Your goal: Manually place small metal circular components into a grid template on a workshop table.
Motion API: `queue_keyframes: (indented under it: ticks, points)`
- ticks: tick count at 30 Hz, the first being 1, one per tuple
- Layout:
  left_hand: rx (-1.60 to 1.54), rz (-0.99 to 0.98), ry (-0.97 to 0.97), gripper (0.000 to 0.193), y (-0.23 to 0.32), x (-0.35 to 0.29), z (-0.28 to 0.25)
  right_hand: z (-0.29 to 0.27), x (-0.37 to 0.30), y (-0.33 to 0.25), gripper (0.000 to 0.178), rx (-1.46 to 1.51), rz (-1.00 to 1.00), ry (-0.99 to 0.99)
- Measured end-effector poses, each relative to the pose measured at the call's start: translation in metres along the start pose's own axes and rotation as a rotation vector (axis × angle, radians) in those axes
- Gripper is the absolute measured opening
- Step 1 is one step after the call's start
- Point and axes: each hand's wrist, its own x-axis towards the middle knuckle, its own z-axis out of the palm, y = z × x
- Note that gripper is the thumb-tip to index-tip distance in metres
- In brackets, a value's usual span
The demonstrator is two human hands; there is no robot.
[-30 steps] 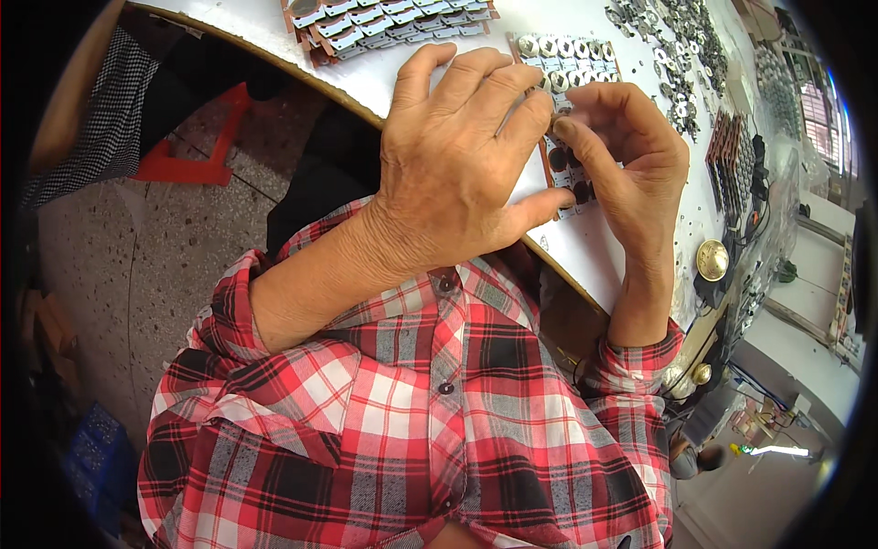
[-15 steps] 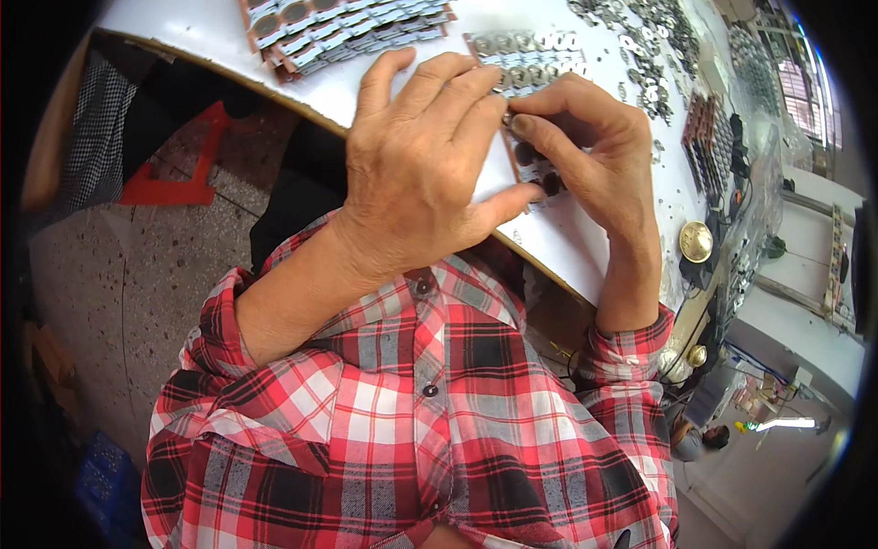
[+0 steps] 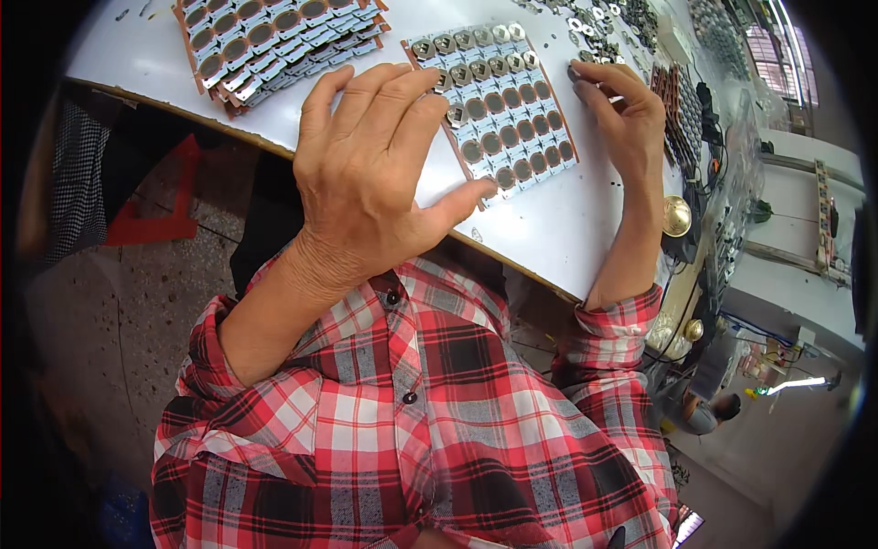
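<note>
Along the edge of a white worktable (image 3: 599,197), a worker in a red plaid shirt (image 3: 476,439) works with a stack of panels (image 3: 261,34) set off to the far left. Similar in make, a single flat panel (image 3: 508,135) lies between the left hand (image 3: 370,165) and the right hand (image 3: 631,110). From where I stand, the likeliest mishap is a slip: a shove from the left thumb could skew the panel, and the silver caps (image 3: 479,69) filling its two far rows might jump their places if not fastened, which I cannot tell. The left hand spreads wide, palm down over the panel's left edge, gripping nothing, its thumb tip seemingly resting at the near corner. The right hand hangs clear of the panel's right side, thumb and forefinger curled almost together; whether they pinch anything cannot be made out. Just beyond lie loose metal pieces (image 3: 594,37), which a careless knuckle could scatter.
</note>
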Motion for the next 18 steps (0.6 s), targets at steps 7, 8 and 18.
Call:
queue_keyframes:
  ticks: [7,8,18]
  points:
    - [-0.046,-0.001,0.039,0.063,-0.001,-0.003,0.007,0.008,-0.008,-0.041,0.019,0.523,0.153,-0.050]
    - [-0.036,-0.013,0.038,0.063,0.000,-0.003,0.005,0.012,-0.012,-0.051,0.019,0.659,0.189,-0.075]
    - [-0.071,-0.031,0.059,0.059,0.000,-0.002,0.003,0.034,-0.017,-0.084,0.015,0.466,0.216,-0.314]
